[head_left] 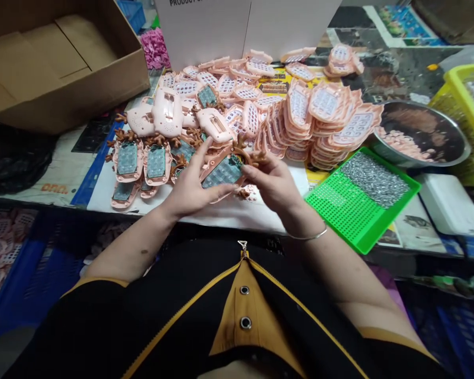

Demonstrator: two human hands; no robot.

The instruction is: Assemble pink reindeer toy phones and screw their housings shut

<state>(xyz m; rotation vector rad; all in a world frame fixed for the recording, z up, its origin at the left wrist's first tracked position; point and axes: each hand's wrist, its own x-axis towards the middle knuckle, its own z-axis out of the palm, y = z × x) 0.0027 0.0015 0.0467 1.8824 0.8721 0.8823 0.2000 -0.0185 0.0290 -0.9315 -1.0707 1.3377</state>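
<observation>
Between my hands, above the white work sheet, is a pink toy phone shell (pixel 224 172) with brown antlers and a grey-green keypad pad and circuit board inside. My left hand (pixel 189 184) grips its left side, thumb along the near edge. My right hand (pixel 274 181) holds its right end near an antler, fingers closed on it. Similar antlered shells with pads (pixel 157 162) lie to the left of my left hand. Pink back covers (pixel 168 111) rest just beyond them. Stacks of pink keypad fronts (pixel 327 105) stand beyond my right hand.
A green tray (pixel 351 210) of small metal screws sits at the right, beside a steel bowl (pixel 458 152) with small pink parts. A yellow basket (pixel 450 84) stands farther right. An open cardboard box (pixel 114 79) is at the far left, and a white carton (pixel 221 31) stands behind.
</observation>
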